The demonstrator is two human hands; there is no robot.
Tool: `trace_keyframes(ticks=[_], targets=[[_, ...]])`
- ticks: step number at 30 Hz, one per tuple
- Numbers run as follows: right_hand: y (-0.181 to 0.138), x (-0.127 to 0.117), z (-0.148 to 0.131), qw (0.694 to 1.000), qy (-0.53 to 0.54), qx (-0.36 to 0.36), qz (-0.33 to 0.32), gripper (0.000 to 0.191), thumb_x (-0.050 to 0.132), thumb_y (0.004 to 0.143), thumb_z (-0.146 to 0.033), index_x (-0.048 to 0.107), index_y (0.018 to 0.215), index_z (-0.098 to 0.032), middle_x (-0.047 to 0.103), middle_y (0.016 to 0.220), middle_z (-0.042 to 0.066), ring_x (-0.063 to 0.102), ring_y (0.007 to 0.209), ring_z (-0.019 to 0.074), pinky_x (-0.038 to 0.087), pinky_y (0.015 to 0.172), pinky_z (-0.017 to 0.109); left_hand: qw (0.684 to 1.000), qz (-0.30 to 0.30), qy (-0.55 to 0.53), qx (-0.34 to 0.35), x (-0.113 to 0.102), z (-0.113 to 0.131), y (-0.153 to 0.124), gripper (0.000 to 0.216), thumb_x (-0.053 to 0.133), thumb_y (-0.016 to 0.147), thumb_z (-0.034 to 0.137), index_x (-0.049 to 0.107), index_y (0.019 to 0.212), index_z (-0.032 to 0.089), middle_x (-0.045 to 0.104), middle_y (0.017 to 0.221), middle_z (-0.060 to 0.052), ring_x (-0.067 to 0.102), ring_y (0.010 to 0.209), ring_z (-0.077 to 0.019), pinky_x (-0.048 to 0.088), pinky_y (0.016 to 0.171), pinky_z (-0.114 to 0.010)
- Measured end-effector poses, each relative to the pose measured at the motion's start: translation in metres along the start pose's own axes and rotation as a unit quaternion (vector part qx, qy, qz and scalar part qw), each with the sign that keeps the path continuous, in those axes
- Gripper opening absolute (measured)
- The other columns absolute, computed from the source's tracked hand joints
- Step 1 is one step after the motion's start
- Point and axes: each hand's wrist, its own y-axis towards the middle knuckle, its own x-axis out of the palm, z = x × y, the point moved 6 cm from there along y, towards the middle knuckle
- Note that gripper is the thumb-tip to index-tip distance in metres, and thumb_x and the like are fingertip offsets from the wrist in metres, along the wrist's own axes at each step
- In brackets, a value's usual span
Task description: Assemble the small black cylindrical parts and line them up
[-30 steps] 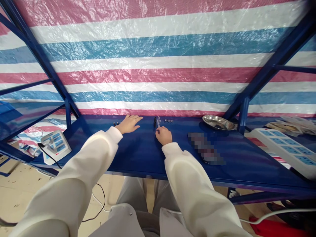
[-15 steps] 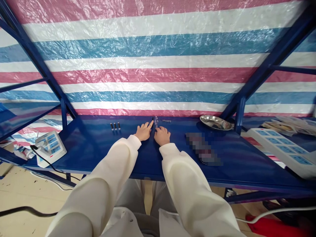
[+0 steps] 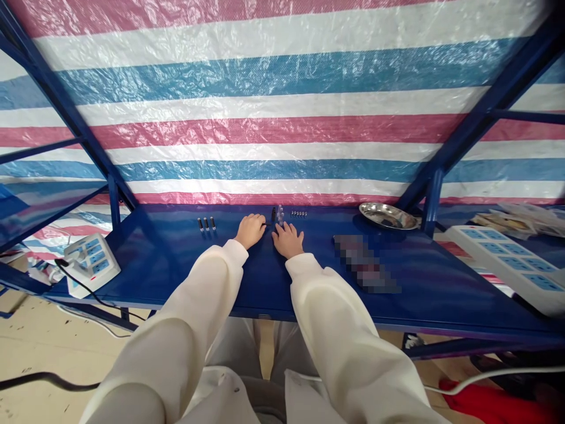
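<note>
My left hand (image 3: 251, 231) is closed, fingers curled, over the middle of the blue table. A small black piece (image 3: 267, 224) pokes out at its fingertips. My right hand (image 3: 288, 240) lies low beside it with fingers spread; no held thing shows. Just beyond its fingertips stand several small clear plastic pieces (image 3: 280, 213). To their left is a short black piece (image 3: 273, 213). A row of several small shiny metal parts (image 3: 299, 214) sits to the right. Left of my left hand, three short black tubes with silvery ends (image 3: 206, 224) stand in a row.
A round steel dish (image 3: 388, 217) lies at the table's back right, with a blurred-out object (image 3: 364, 264) in front of it. White power strips (image 3: 93, 264) flank the table on both sides. Blue frame posts (image 3: 435, 203) rise at the back corners before a striped sheet.
My left hand has drawn back leftward from the black pieces; its outstretched index finger is now curled, with a small black piece at the fingertips. My right hand has eased back slightly, fingers spreading.
</note>
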Motion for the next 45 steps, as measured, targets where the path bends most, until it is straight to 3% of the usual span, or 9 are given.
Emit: trace_keyframes(ticks=[4, 10, 21, 26, 30, 35, 45], targets=[[0.003, 0.002, 0.001, 1.000, -0.001, -0.004, 0.001, 0.048, 0.031, 0.093, -0.037, 0.039, 0.138, -0.021, 0.032, 0.147, 0.011, 0.021, 0.136, 0.0285, 0.018, 0.104, 0.061, 0.990, 0.078, -0.098, -0.062, -0.012, -0.012, -0.017, 0.009, 0.053, 0.082, 0.021, 0.060, 0.087, 0.018, 0.066, 0.090, -0.006, 0.058, 0.088, -0.0199, 0.045, 0.081, -0.033], [0.010, 0.007, 0.004, 1.000, 0.001, -0.007, 0.008, 0.049, 0.029, 0.093, -0.038, 0.039, 0.138, -0.022, 0.033, 0.146, 0.011, 0.022, 0.136, 0.0287, 0.017, 0.104, 0.063, 0.948, 0.172, -0.226, -0.147, -0.015, -0.027, -0.043, 0.006, 0.055, 0.080, 0.022, 0.058, 0.076, 0.019, 0.065, 0.079, -0.003, 0.060, 0.075, -0.0151, 0.049, 0.076, -0.030], [0.003, 0.003, 0.002, 1.000, -0.004, -0.022, 0.017, 0.043, 0.032, 0.093, -0.034, 0.047, 0.131, -0.021, 0.041, 0.142, 0.010, 0.029, 0.132, 0.0268, 0.022, 0.104, 0.058, 0.919, 0.203, -0.292, -0.169, -0.014, -0.036, -0.048, 0.005, 0.057, 0.077, 0.022, 0.057, 0.074, 0.018, 0.065, 0.075, -0.002, 0.060, 0.069, -0.0126, 0.049, 0.074, -0.027], [-0.006, -0.015, -0.016, 0.991, 0.051, -0.104, 0.061, 0.032, 0.034, 0.092, -0.031, 0.060, 0.103, -0.018, 0.061, 0.111, 0.012, 0.052, 0.105, 0.0237, 0.040, 0.090, 0.039, 0.897, 0.215, -0.323, -0.210, -0.012, -0.044, -0.048, 0.004, 0.059, 0.076, 0.021, 0.058, 0.076, 0.017, 0.066, 0.079, -0.002, 0.060, 0.067, -0.0117, 0.049, 0.069, -0.026], [-0.008, -0.029, -0.020, 0.964, 0.158, -0.158, 0.142, 0.022, 0.035, 0.090, -0.028, 0.054, 0.089, -0.018, 0.061, 0.088, 0.010, 0.056, 0.086, 0.0198, 0.042, 0.079, 0.030, 0.877, 0.226, -0.359, -0.226, -0.007, -0.052, -0.048, 0.004, 0.060, 0.075, 0.020, 0.059, 0.075, 0.016, 0.066, 0.080, -0.003, 0.059, 0.068, -0.0115, 0.049, 0.071, -0.026], [-0.006, -0.031, -0.010, 0.909, 0.326, -0.159, 0.206, 0.018, 0.036, 0.088, -0.034, 0.047, 0.088, -0.020, 0.059, 0.077, 0.005, 0.056, 0.069, 0.0172, 0.043, 0.068, 0.029, 0.858, 0.235, -0.401, -0.217, -0.003, -0.056, -0.047, 0.002, 0.061, 0.074, 0.016, 0.059, 0.073, 0.015, 0.065, 0.075, -0.002, 0.058, 0.067, -0.0111, 0.048, 0.071, -0.026], [-0.001, -0.027, -0.002, 0.858, 0.455, -0.126, 0.203, 0.020, 0.043, 0.084, -0.040, 0.045, 0.079, -0.021, 0.050, 0.060, -0.003, 0.048, 0.055, 0.0119, 0.040, 0.060, 0.026, 0.830, 0.221, -0.468, -0.209, 0.003, -0.055, -0.043, 0.002, 0.063, 0.070, 0.014, 0.061, 0.071, 0.015, 0.063, 0.068, 0.000, 0.053, 0.060, -0.0093, 0.046, 0.065, -0.024]])
